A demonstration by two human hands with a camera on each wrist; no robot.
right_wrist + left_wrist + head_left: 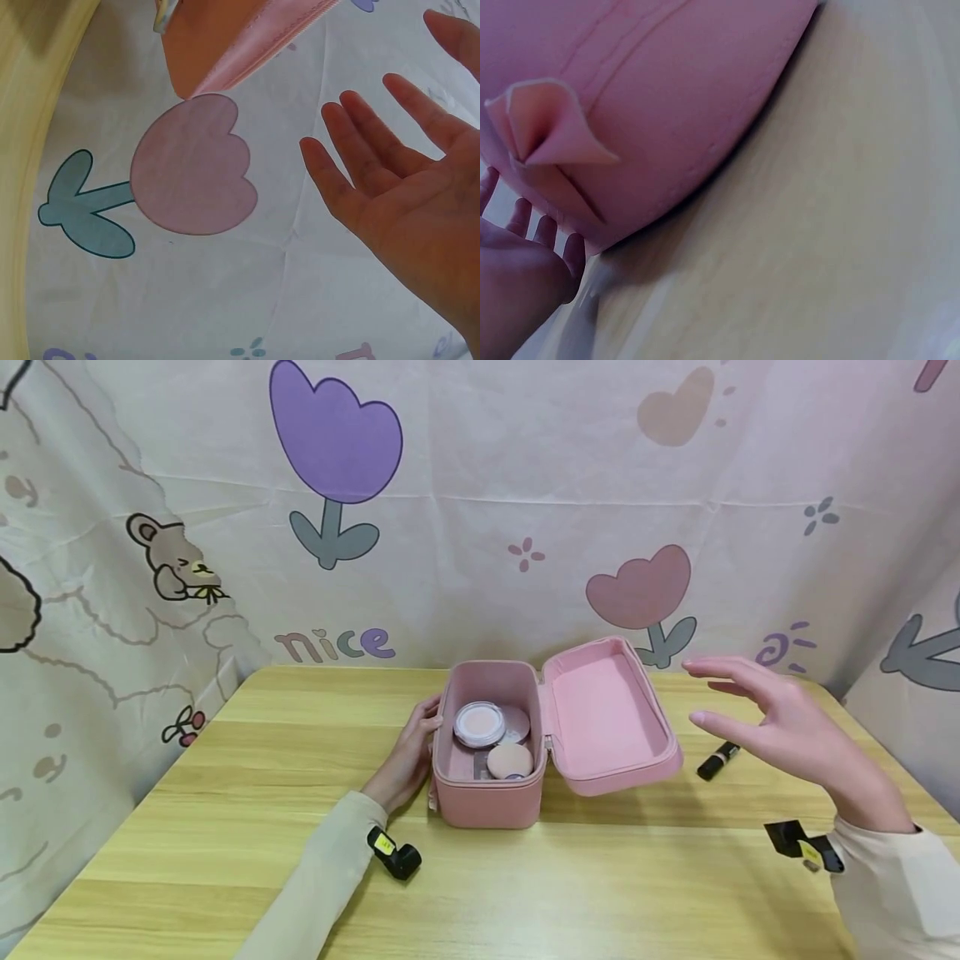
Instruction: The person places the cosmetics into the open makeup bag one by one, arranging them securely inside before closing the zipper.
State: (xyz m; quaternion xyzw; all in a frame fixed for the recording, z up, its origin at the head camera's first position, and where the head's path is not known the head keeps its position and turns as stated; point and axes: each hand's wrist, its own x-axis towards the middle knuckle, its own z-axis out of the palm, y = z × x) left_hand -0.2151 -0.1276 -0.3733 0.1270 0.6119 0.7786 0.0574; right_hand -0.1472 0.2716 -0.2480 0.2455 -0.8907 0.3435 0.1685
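A pink cosmetic case [487, 806] stands on the table with its lid [603, 714] swung out to the right. Inside lie a round compact with a clear rim [480, 724], another round compact [515, 724] partly behind it, and a beige round puff or compact [510, 762]. My left hand [408, 756] rests against the case's left side, fingers fairly straight; the left wrist view shows its fingertips by the pink wall near a bow [551, 127]. My right hand [780, 718] is raised right of the lid, fingers extended, touching nothing.
A small black tube [717, 761], perhaps a lipstick, lies on the wooden table [637, 885] below my right hand. Behind the table hangs a printed cloth [465, 460] with flowers and a bear. Each sleeve carries a black wrist camera.
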